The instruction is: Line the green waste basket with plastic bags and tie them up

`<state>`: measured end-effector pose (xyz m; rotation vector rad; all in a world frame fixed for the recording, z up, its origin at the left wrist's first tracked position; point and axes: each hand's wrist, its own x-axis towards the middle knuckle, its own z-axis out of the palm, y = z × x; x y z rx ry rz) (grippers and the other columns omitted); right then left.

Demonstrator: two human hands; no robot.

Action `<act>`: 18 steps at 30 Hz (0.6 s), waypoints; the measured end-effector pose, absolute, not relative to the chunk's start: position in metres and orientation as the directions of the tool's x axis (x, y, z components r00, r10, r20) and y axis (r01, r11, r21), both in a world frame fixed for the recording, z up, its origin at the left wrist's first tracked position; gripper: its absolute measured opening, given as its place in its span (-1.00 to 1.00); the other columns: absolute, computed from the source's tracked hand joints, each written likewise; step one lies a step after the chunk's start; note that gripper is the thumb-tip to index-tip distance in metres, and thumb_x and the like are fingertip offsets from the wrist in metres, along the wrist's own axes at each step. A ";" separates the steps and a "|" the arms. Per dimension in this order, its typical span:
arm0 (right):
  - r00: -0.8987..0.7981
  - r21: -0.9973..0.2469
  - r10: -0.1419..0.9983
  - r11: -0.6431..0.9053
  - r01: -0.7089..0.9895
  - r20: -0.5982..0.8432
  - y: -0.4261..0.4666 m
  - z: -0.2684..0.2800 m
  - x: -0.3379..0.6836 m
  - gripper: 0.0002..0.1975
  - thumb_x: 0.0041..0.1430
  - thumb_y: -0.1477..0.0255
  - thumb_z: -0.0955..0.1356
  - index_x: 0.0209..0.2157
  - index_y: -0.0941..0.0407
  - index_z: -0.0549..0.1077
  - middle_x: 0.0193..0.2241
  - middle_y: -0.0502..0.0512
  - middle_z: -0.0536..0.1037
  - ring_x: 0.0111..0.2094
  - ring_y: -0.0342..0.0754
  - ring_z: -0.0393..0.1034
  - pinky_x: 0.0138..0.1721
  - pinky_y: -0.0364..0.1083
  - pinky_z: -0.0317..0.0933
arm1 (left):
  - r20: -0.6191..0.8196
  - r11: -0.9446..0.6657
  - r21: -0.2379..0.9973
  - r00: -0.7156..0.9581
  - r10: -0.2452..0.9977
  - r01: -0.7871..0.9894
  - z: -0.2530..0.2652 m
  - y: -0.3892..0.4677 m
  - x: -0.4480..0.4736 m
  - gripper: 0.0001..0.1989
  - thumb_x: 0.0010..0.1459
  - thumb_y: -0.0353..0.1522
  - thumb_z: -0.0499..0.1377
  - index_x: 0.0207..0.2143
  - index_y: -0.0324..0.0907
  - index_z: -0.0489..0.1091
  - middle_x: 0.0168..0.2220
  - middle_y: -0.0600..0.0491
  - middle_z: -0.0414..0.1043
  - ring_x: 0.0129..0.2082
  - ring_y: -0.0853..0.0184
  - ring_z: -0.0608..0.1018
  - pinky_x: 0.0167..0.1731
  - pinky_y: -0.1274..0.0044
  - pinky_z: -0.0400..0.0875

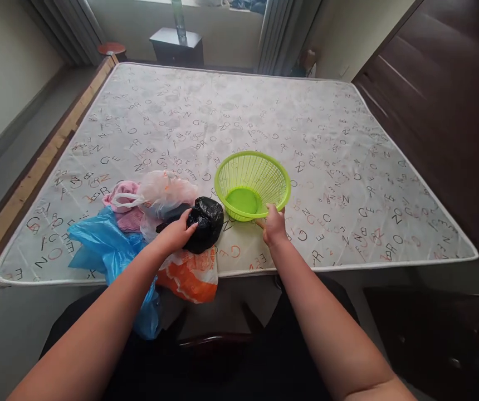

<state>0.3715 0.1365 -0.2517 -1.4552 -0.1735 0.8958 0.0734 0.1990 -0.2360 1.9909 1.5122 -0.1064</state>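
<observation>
My right hand (275,225) grips the near right rim of a lime-green plastic basket (245,203), its thumb over the edge. The basket has slotted walls and tilts a little toward me over the mattress. My left hand (180,229) is closed on a bunched black plastic bag (206,225). Around that bag lie a blue plastic bag (112,245), an orange-and-white plastic bag (193,275) hanging over the mattress edge, a whitish translucent bag (166,192) and a pink cloth (128,220). What the bags contain is hidden.
A white mattress (231,122) printed with letters spreads in front of me, with a wooden bed rail (47,150) along its left side. Beyond it stand a small dark cabinet (176,47) bearing a glass vase (180,25), and a reddish round stool (112,49). Grey curtains hang at the window.
</observation>
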 end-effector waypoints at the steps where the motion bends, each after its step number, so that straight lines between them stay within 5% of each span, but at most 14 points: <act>1: 0.650 -0.899 0.640 -0.159 -0.409 -0.409 0.135 -0.250 0.366 -0.54 0.09 0.27 0.36 0.06 -0.06 0.31 0.00 0.05 0.53 -0.11 -0.01 0.49 -0.24 0.00 0.48 | -0.470 -0.166 0.413 0.365 0.804 0.896 -0.240 0.197 0.074 -0.28 0.38 -0.09 0.00 0.45 -0.24 -0.02 0.21 -0.28 0.45 0.18 0.00 0.53 0.12 0.31 0.38; 7: 0.618 -0.910 0.682 -0.182 -0.372 -0.389 0.124 -0.249 0.343 -0.53 0.13 0.25 0.35 0.09 -0.04 0.31 0.04 0.06 0.52 -0.04 0.02 0.47 -0.17 0.02 0.49 | -0.688 -0.293 0.298 0.417 0.594 0.909 -0.254 0.188 0.078 -0.43 0.34 -0.13 0.06 0.24 -0.32 0.31 0.16 -0.34 0.47 0.14 -0.07 0.54 0.09 0.29 0.39; 18: 0.624 -0.905 0.669 -0.193 -0.380 -0.405 0.123 -0.254 0.342 -0.50 0.15 0.20 0.34 0.13 -0.03 0.32 0.10 0.10 0.50 0.03 0.05 0.45 -0.13 0.06 0.48 | -0.679 -0.322 0.324 0.455 0.576 0.890 -0.260 0.178 0.090 -0.50 0.30 -0.18 0.13 0.17 -0.32 0.35 0.08 -0.34 0.53 0.02 -0.08 0.60 0.01 0.27 0.43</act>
